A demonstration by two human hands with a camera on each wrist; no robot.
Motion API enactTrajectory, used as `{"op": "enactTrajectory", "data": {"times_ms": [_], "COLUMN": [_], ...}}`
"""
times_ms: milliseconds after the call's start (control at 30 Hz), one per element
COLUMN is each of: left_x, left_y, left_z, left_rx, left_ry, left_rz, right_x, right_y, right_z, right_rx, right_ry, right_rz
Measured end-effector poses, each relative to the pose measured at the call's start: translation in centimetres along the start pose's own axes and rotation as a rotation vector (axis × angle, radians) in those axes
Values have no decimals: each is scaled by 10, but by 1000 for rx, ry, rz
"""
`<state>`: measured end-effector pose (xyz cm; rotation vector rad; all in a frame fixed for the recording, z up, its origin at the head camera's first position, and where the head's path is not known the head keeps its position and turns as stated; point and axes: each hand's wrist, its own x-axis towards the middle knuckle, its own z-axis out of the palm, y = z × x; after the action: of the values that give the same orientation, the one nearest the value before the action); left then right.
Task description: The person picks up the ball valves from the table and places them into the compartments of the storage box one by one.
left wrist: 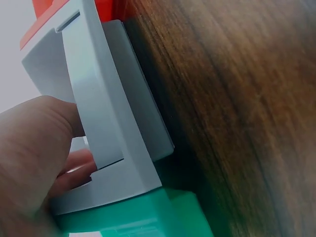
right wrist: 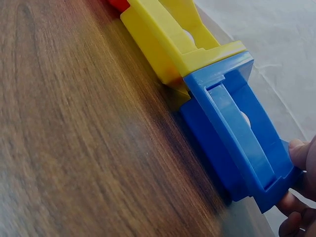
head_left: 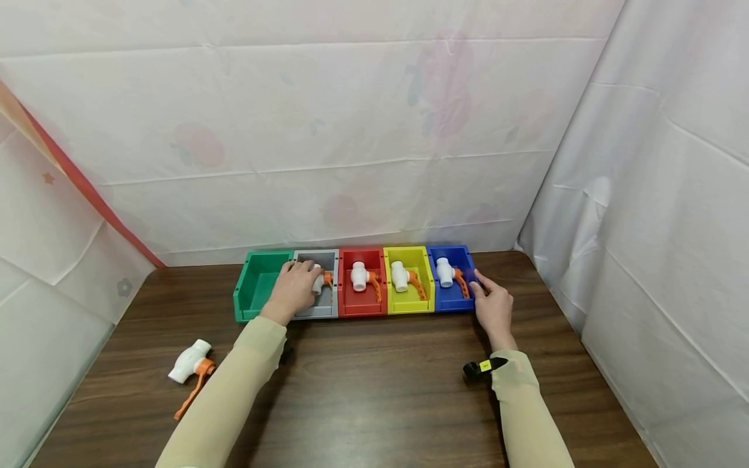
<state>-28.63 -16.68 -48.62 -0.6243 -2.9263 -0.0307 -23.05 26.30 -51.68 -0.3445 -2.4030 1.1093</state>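
head view, left hand (head_left: pixel 295 290) in grey bin (head_left: pixel 316 311)

table (head_left: pixel 363 390): dark wood; on it: five bins (head_left: pixel 357 283) in row; loose valve (head_left: pixel 192 369)

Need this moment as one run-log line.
left hand: holding valve in grey bin | right hand: touching blue bin | green bin: empty | spare valve: on table

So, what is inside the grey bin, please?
Inside the grey bin lies a white valve with an orange handle. The left hand covers most of it, so the rest is hidden.
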Motion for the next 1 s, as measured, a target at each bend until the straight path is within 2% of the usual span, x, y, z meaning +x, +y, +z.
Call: {"op": "enactTrajectory", "data": {"times_ms": [233,367,567,767,900,1000], "left_x": [-7,-11,-22,-42,-61,-78], "left_y": [2,3,-3,-16,-29,-39], "left_z": [-9,-16,-27,-38,-45,-50], "left_rx": [-79,-146,-196,-264,-254,-233], "left_ry": [22,60,115,168,207,211], "left_rz": [-7,-13,-17,-21,-27,-42], "right_x": [-1,-1,-1,0,0,-1], "right_y": [-1,-2,-2,1,1,1], "right_z": [-1,-2,-1,0,0,0], "right_rx": [-8,-9,4,-3,1,-1], "right_ry": [-14,-13,-2,6,-1,-6], "right_rz": [8,6,-5,-9,-16,-11]}}
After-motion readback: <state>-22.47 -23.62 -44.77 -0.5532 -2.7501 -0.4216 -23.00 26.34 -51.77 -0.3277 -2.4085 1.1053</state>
